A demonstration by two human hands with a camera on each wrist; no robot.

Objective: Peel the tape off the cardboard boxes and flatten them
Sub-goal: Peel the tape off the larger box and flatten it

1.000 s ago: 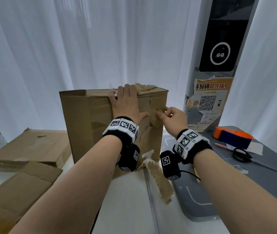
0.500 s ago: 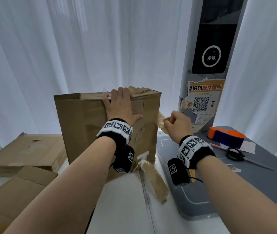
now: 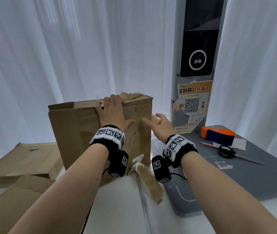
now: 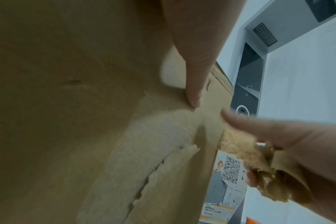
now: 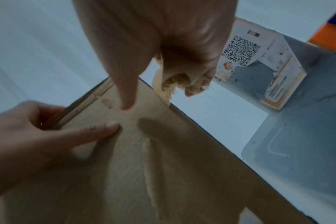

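Observation:
A brown cardboard box (image 3: 83, 132) stands upright on the white table. My left hand (image 3: 112, 114) lies against its front face, fingers hooked over the top edge and thumb (image 4: 194, 75) pressed on the torn paper surface. My right hand (image 3: 158, 122) is at the box's right edge and holds a crumpled tape piece (image 4: 246, 153) in its curled fingers. Its thumb (image 5: 125, 91) stretches out toward the box face (image 5: 182, 166). A long peeled tape strip (image 3: 148, 181) hangs from the box's lower corner onto the table.
Flattened cardboard (image 3: 24, 159) lies stacked at the left, with another sheet (image 3: 8, 208) nearer to me. On the grey mat (image 3: 235, 179) at the right lie scissors (image 3: 227, 152), a pen (image 3: 209, 145) and an orange-and-blue tape dispenser (image 3: 218, 135). A pillar with a QR poster (image 3: 191, 105) stands behind.
My right hand tore a tape piece off the box face, pulled it away to the right, and is now back at the box's right edge. The left hand has stayed on the box.

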